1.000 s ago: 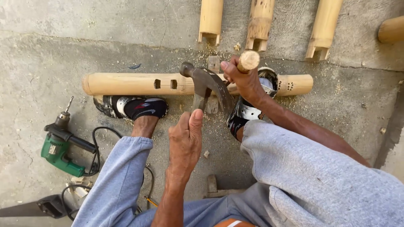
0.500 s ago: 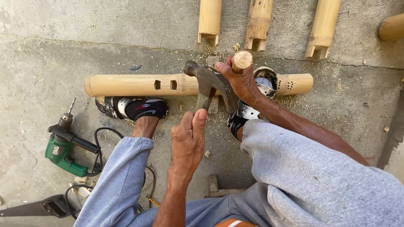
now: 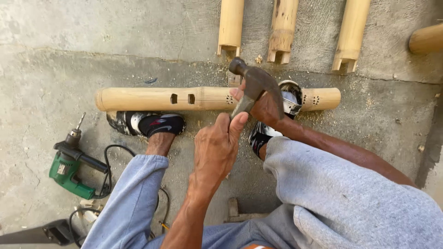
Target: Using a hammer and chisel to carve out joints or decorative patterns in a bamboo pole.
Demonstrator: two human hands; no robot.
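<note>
A long bamboo pole [image 3: 147, 98] lies across the concrete floor, with two square holes cut near its middle and small drilled holes further right. My left hand [image 3: 214, 150] is closed around a grey metal chisel [image 3: 241, 107] whose tip points at the pole. My right hand [image 3: 265, 108] grips a hammer [image 3: 254, 78] just behind the chisel; its dark head is raised above the pole. My left foot in a black shoe [image 3: 152, 123] rests against the pole's near side, and my right shoe [image 3: 288, 99] rests on the pole.
Three notched bamboo pieces [image 3: 230, 25] lie side by side at the top, with another pole end [image 3: 427, 39] at the right. A green corded drill [image 3: 69, 170] lies at the left, a dark handsaw handle [image 3: 46, 233] at the bottom left. Sawdust surrounds the pole.
The hammer has swung: its head now sits further right and higher, and the wooden handle end is out of sight. My left hand has edged closer to the pole.
</note>
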